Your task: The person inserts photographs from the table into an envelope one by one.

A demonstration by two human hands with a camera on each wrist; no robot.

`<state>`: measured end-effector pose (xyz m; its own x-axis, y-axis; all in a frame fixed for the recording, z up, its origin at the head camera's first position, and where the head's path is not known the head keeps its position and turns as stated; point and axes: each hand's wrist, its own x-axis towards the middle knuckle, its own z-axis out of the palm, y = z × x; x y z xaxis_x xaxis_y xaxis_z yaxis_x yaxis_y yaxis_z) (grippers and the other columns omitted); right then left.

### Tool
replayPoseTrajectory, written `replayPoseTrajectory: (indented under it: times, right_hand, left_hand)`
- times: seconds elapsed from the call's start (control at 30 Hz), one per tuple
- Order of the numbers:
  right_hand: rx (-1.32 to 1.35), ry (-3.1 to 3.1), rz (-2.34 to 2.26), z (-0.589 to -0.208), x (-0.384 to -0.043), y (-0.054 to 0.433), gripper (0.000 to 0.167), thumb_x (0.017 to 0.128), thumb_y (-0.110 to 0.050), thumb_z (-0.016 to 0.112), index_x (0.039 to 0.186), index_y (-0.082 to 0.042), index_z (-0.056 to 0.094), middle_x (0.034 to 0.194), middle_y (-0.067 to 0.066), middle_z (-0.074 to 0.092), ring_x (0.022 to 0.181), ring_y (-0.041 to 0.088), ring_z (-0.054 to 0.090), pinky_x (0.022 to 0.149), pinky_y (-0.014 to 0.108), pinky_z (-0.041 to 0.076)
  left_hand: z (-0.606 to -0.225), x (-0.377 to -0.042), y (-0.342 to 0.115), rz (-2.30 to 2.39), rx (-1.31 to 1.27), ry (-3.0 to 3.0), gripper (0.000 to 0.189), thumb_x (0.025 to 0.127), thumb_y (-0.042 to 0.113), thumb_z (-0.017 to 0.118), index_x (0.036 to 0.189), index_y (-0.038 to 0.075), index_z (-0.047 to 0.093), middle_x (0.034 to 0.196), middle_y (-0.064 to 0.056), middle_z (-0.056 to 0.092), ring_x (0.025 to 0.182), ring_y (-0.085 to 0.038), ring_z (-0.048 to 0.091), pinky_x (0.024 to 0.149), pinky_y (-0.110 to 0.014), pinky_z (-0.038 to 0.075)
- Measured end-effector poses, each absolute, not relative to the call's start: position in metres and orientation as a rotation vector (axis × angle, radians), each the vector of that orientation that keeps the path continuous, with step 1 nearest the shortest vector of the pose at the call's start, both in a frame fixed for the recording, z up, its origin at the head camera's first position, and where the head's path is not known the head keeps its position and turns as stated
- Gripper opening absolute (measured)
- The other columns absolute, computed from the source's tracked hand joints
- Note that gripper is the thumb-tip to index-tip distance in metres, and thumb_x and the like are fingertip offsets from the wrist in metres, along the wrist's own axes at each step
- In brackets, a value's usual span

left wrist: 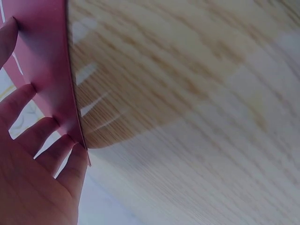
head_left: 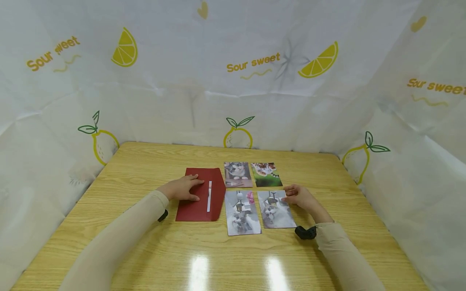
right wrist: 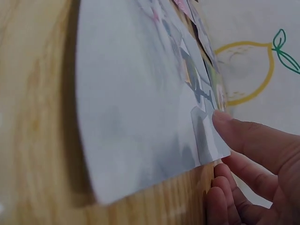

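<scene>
A red envelope (head_left: pixel 198 209) with a narrow white strip (head_left: pixel 209 197) on it lies left of the middle of the table. My left hand (head_left: pixel 182 189) rests on it with spread, nearly straight fingers; in the left wrist view the fingertips touch the envelope (left wrist: pixel 44 42). My right hand (head_left: pixel 300 199) pinches the far right corner of a pale cat picture card (head_left: pixel 274 212). In the right wrist view the thumb is on the top face of this card (right wrist: pixel 126 103), with the index finger at its edge, partly hidden below.
Beside the held card lies another cat card (head_left: pixel 242 216) with pink flowers. Behind are a card of a grey-and-white cat (head_left: pixel 237 171) and a tiger card (head_left: pixel 267 176). The wooden table (head_left: pixel 233 262) ends at a white lemon-printed cloth (head_left: pixel 174 113).
</scene>
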<state>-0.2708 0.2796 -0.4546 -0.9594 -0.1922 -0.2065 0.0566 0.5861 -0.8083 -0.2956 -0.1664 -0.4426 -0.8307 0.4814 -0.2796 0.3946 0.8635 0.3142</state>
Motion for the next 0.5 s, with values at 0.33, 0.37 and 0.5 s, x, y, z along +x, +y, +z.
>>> replayPoseTrajectory:
  times: [0.33, 0.37, 0.5]
  right_hand:
    - [-0.089, 2.571, -1.324, -0.4588, -0.2693, 0.2728, 0.054, 0.083, -0.002, 0.074, 0.127, 0.013, 0.047, 0.111, 0.024, 0.05, 0.097, 0.028, 0.05, 0.071, 0.028, 0.048]
    - [-0.079, 2.58, -1.32, -0.4585, -0.2695, 0.2723, 0.054, 0.082, -0.002, 0.074, 0.127, 0.012, 0.048, 0.111, 0.024, 0.052, 0.097, 0.028, 0.051, 0.071, 0.028, 0.048]
    - [-0.044, 2.592, -1.308, -0.4567, -0.2698, 0.2715, 0.055, 0.083, -0.001, 0.074, 0.127, 0.011, 0.044, 0.107, 0.024, 0.055, 0.09, 0.025, 0.054, 0.068, 0.027, 0.048]
  left_hand:
    - [-0.439, -0.293, -0.1652, 0.342, 0.655, 2.684, 0.07, 0.09, 0.041, 0.067, 0.149, 0.015, 0.039, 0.159, -0.017, 0.021, 0.146, -0.039, 0.019, 0.112, -0.054, 0.032]
    - [-0.4385, -0.2926, -0.165, 0.341, 0.654, 2.683, 0.07, 0.09, 0.041, 0.067, 0.15, 0.015, 0.039, 0.159, -0.017, 0.021, 0.146, -0.039, 0.019, 0.112, -0.054, 0.032]
    - [-0.4368, -0.2914, -0.1642, 0.335, 0.654, 2.683, 0.07, 0.09, 0.04, 0.067, 0.15, 0.014, 0.039, 0.159, -0.018, 0.021, 0.146, -0.039, 0.019, 0.112, -0.054, 0.032]
